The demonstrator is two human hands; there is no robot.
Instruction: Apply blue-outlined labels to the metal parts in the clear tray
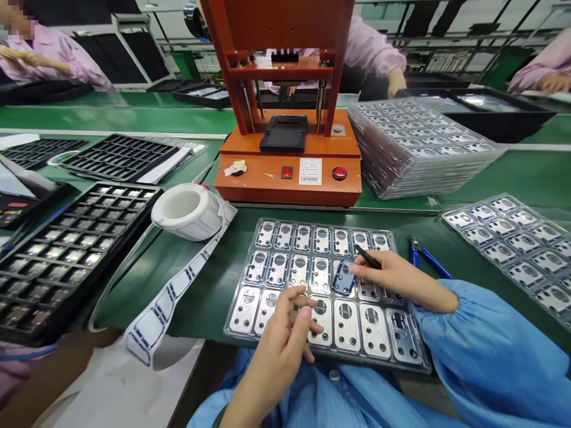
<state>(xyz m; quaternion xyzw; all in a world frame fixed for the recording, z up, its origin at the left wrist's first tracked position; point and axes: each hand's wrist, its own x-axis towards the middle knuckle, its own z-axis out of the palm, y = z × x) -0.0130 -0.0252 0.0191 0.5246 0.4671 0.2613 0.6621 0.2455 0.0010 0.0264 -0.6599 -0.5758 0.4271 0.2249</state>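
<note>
A clear plastic tray [328, 351] lies before me, its pockets filled with rows of small silvery plates with round holes. My right hand [386, 273] is closed on a slim black pen-like tool [368, 257]. At the same fingertips, one small plate [344, 277] sits tilted and askew over its pocket in the middle row; its surface looks bluish. Over the tray's front row hovers my left hand [292, 324], fingers apart and holding nothing. Some of the front plates are hidden beneath it.
An orange press [288, 169] stands behind the tray. Stacked clear trays [428, 157] rise right of it; another filled tray [517, 249] and blue cutters [428, 258] lie right. Leftward are a white label roll [190, 223] and a black tray [66, 249]. Co-workers sit opposite.
</note>
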